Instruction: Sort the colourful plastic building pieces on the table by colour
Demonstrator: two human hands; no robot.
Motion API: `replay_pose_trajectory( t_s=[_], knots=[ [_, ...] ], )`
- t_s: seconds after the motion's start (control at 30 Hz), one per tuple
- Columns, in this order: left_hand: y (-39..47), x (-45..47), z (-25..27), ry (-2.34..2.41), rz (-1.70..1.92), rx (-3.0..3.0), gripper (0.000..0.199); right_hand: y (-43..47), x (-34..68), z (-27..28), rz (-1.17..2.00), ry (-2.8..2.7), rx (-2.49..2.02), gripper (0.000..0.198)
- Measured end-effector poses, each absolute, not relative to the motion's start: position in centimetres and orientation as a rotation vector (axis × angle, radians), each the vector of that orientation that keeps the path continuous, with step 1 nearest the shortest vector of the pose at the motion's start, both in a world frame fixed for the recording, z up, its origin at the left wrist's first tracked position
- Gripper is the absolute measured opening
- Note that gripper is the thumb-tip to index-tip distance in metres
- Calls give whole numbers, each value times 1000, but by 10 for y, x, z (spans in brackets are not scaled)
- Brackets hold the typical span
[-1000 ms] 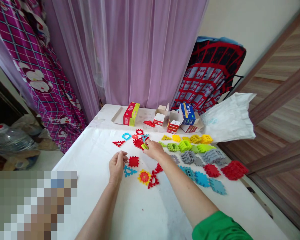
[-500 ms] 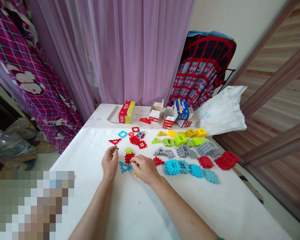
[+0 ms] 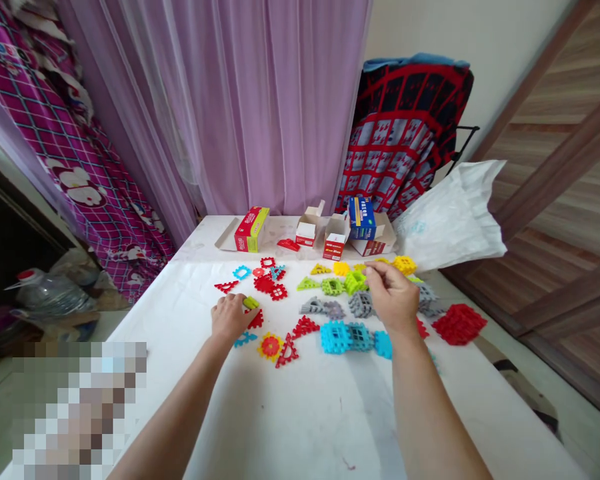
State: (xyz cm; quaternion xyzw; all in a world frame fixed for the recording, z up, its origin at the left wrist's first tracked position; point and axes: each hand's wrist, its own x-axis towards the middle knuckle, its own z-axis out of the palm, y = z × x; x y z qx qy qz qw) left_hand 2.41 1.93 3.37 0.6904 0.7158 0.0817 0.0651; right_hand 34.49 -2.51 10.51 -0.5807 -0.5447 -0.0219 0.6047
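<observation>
On the white-covered table, my left hand (image 3: 230,316) is closed round a small lime-green building block (image 3: 251,303), with thumb and fingers on either side. Just below it are a red square piece (image 3: 257,320) and a blue piece (image 3: 245,339), both partly covered. My right hand (image 3: 394,293) hovers over the sorted rows near the yellow pieces (image 3: 404,265), thumb and forefinger pinched; what is between them is too small to tell. Its wrist hides part of the grey and blue rows. Nearer me lie a red-and-yellow gear-shaped piece (image 3: 271,347) and a red triangle (image 3: 287,351).
Behind the pieces stand a red-and-yellow box (image 3: 252,229), small open cartons (image 3: 335,239) and a blue box (image 3: 362,217). A white bag (image 3: 450,213) leans at the right back. Red stacked pieces (image 3: 460,324) sit near the right edge.
My right hand has moved right and away from me, from the loose red pieces to the yellow row. My left hand has come down onto the lime-green block and taken hold of it.
</observation>
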Motion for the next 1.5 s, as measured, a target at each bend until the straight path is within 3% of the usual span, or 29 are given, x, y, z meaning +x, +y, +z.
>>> replay_pose_trajectory(
  t_s=[0.2, 0.53, 0.6, 0.77, 0.97, 1.27, 1.5],
  knots=[
    [34, 45, 48, 1957, 364, 2240, 40, -29, 371, 105, 23, -987, -1285, 25],
    [56, 129, 43, 1560, 121, 2513, 54, -51, 391, 133, -121, -929, -1261, 20],
    [63, 126, 46, 1582, 112, 2525, 56, -54, 393, 135, -135, -896, -1250, 21],
    [94, 108, 57, 1839, 105, 2458, 37, -57, 393, 141, -140, -857, -1205, 22],
    [120, 102, 51, 2027, 31, 2363, 37, -56, 394, 138, -131, -863, -1223, 21],
    [129, 104, 54, 1988, 47, 2317, 22, -55, 397, 136, -152, -903, -1264, 23],
    [92, 87, 69, 1866, 255, 2307, 27, -54, 400, 134, -167, -911, -1293, 24]
  ],
)
